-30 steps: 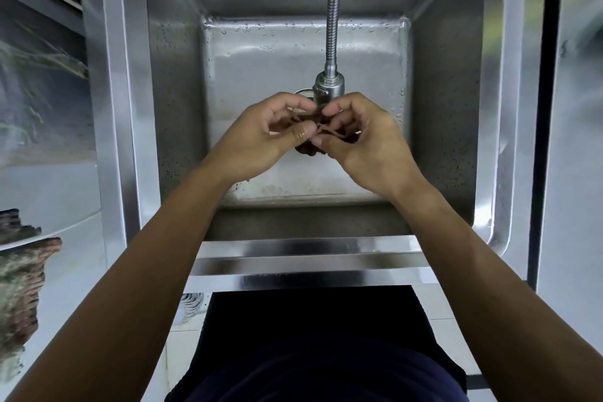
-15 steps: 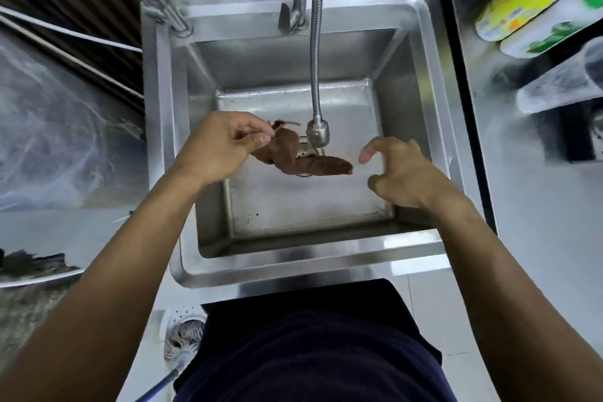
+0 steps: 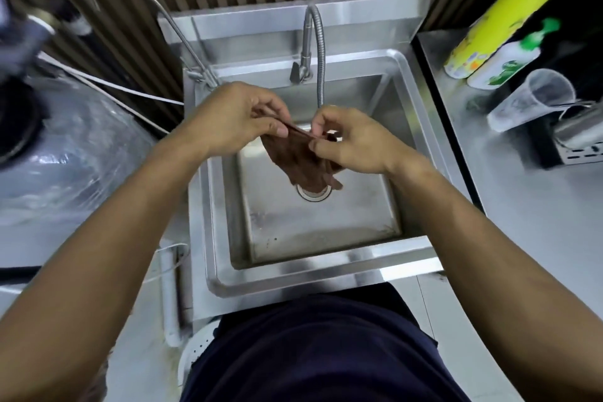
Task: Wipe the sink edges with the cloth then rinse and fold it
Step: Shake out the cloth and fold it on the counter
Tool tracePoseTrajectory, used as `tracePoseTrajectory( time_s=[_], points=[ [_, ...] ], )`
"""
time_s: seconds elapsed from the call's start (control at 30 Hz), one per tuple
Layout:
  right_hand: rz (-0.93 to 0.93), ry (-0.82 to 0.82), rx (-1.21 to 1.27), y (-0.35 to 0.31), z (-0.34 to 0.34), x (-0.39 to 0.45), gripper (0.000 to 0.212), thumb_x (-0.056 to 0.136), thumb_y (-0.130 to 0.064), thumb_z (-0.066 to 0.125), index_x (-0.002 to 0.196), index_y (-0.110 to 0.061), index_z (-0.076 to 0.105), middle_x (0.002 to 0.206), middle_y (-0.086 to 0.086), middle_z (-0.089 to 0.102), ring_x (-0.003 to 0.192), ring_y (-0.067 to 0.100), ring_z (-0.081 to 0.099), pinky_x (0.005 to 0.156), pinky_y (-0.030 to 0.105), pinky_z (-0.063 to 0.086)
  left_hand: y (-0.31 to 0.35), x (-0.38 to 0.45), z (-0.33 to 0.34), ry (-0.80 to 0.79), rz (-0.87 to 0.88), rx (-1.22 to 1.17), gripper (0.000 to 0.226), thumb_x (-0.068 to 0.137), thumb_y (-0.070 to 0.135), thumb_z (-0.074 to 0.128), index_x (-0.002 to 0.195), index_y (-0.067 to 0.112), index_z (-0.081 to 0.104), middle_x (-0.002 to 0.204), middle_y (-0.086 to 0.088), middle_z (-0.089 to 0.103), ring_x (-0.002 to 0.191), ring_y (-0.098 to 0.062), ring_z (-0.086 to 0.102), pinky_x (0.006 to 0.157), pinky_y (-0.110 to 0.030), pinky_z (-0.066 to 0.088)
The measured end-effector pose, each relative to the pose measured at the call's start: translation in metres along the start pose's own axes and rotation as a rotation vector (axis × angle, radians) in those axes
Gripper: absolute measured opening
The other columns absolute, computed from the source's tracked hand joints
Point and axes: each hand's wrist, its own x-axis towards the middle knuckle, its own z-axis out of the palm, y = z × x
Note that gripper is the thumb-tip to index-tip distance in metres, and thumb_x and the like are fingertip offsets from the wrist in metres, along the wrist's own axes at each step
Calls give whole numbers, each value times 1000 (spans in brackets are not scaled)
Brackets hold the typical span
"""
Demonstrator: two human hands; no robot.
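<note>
A wet brown cloth (image 3: 300,160) hangs over the middle of the steel sink (image 3: 293,281), above the drain (image 3: 314,193). My left hand (image 3: 235,117) pinches its upper left edge between thumb and fingers. My right hand (image 3: 349,143) pinches the upper right edge, so the top edge is stretched between both hands and the rest droops down. The flexible tap hose (image 3: 318,52) curves down from the back rim and ends behind my right hand; its nozzle is hidden.
A thin gooseneck tap (image 3: 137,0) rises at the sink's back left. On the right counter stand a yellow bottle (image 3: 509,10), a white bottle (image 3: 509,59), a clear plastic cup (image 3: 532,98) and a black rack (image 3: 574,137). A large plastic-wrapped water jug (image 3: 65,153) stands left.
The camera has pulled back from the sink. One second ago both hands wrung the cloth under the nozzle; then the right hand let go; now it pinches the cloth again, spread between both hands.
</note>
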Motion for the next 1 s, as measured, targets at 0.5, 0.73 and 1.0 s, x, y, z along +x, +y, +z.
tracePoseTrajectory(
  time_s=[0.5,0.73,1.0],
  points=[
    [89,583,-317,19,-88,-123,17,95,-11,65,103,-22,73,93,-12,67,78,3,58,74,7,43,100,62,49,-81,377,153,6,94,26,73,98,30,75,86,13,72,75,6,61,70,-8,42],
    [275,676,-320,42,-150,-231,21,94,-8,69,101,-27,75,86,-15,69,78,6,66,77,25,53,190,82,128,-219,463,27,10,91,28,79,99,24,77,85,-1,74,69,-1,61,69,-16,49],
    [370,428,-132,77,-225,-350,18,90,-8,76,95,-25,80,78,-8,77,71,10,71,70,19,56,239,50,253,-313,401,-278,8,83,37,82,90,36,77,85,4,77,73,-13,68,68,-32,57]
  ],
)
